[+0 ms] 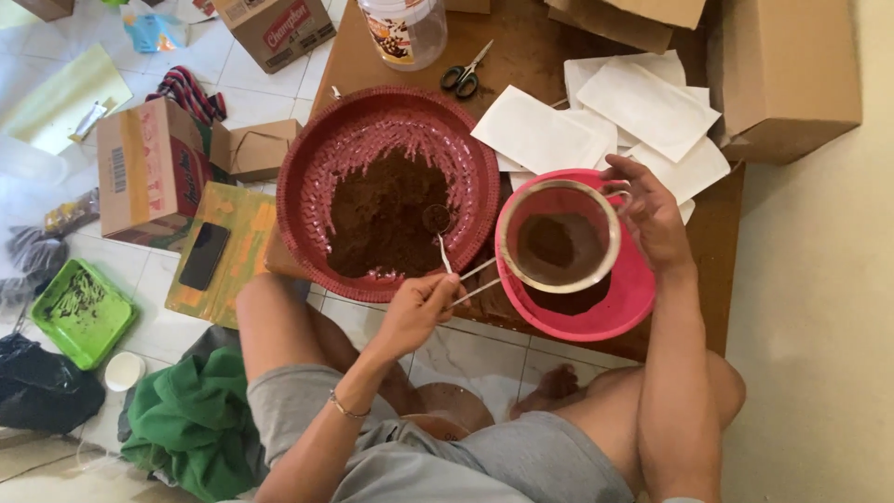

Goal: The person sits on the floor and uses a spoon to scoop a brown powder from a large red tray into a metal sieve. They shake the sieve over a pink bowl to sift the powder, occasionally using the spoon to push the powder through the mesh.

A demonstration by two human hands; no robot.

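The left hand [416, 307] grips a spoon [440, 237] in the brown powder [386, 219] on the red tray [307, 177]. At three o'clock, the right hand [652, 219] holds a sieve [559, 237] over the pink bowl [610, 307]. White envelopes [619, 116] lie at one o'clock, scissors [466, 73] and a clear jar [405, 30] at twelve, on the desk [531, 42].

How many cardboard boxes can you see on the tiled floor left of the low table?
3. A large printed box by the red tray, a small open brown box beside it, and another printed box at the top. A corner at the top left edge may be a fourth.
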